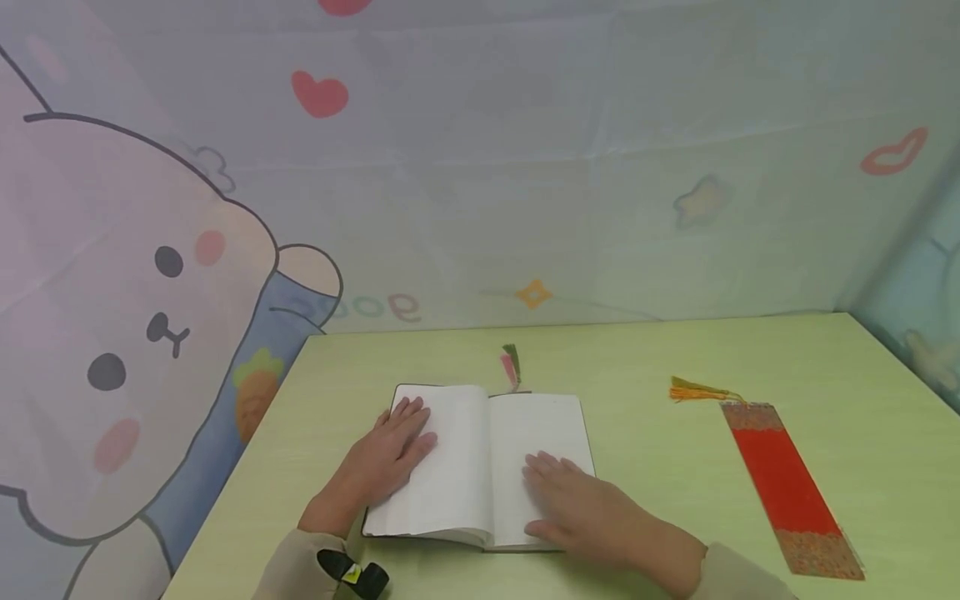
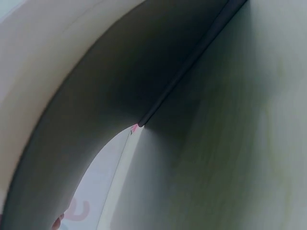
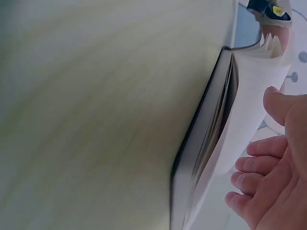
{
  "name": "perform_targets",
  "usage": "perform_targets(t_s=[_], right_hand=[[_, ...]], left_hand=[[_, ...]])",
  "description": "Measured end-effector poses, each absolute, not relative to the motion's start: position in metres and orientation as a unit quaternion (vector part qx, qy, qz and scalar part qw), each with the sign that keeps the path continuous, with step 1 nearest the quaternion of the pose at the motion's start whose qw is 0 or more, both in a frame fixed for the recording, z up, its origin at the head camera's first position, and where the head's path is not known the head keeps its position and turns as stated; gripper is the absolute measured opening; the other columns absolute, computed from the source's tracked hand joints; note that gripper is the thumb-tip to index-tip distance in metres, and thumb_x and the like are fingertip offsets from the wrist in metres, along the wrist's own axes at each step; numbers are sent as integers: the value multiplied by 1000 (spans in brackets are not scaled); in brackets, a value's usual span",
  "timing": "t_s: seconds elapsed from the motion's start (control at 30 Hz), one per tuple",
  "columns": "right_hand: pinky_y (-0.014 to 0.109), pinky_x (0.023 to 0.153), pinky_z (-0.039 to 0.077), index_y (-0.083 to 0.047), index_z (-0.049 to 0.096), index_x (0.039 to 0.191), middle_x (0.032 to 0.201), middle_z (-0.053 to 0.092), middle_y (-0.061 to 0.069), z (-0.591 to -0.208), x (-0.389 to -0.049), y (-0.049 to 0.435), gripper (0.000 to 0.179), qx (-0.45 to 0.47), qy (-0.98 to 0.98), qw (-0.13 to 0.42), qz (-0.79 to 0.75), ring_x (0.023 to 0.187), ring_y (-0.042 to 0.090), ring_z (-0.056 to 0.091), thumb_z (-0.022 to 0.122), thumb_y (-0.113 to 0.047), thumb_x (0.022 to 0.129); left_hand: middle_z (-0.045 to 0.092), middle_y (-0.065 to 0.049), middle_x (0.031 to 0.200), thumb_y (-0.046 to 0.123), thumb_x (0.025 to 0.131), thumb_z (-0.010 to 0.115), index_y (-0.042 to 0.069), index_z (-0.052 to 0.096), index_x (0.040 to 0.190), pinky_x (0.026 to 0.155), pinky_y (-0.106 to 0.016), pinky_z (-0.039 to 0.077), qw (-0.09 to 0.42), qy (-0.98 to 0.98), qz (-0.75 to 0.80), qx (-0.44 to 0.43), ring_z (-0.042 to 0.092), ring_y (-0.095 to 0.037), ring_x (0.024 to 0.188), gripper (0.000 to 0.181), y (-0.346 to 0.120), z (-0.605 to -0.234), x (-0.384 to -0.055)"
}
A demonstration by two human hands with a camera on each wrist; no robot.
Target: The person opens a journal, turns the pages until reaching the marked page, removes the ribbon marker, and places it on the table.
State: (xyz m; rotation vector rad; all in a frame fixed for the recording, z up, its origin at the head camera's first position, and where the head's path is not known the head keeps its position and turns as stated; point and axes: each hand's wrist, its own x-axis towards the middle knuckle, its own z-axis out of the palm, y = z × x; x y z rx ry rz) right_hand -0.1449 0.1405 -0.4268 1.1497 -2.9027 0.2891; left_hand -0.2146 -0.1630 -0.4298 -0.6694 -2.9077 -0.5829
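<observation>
Head view: faint lettering (image 1: 366, 307), not clearly legible, is printed on the backdrop (image 1: 480, 208) at eleven o'clock from the open book (image 1: 453, 467), set at six o'clock. Its left page is touched by the flat, released left hand (image 1: 390, 454); the right hand (image 1: 581, 507), also relaxed, is held over the other page, contact unclear. Tassels (image 1: 511, 365) are seen past its twelve-o'clock edge; well apart at three o'clock, a red bookmark (image 1: 791, 492) is laid.

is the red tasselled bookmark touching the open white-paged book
Apart: the head view shows pale green tabletop between the red tasselled bookmark and the open white-paged book.
</observation>
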Motion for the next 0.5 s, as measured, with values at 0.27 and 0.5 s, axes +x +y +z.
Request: perform_targets(t_s=[0.27, 0.5], right_hand=[[41, 107, 30, -2, 38, 141, 147, 34, 10, -430, -146, 167, 64, 343, -931, -6, 120, 135, 25, 29, 41, -48, 96], [43, 105, 32, -3, 33, 144, 150, 29, 9, -432, -149, 188, 75, 330, -933, -40, 138, 136, 25, 27, 48, -54, 90]], left_hand=[[30, -11, 148, 41, 95, 48, 3, 42, 139, 111, -43, 18, 47, -955, -194, -221, 19, -26, 139, 59, -164, -427, -213], [31, -11, 148, 35, 96, 50, 3, 43, 139, 111, -44, 19, 51, -954, -196, -223, 20, -27, 139, 53, -165, -427, -213]])
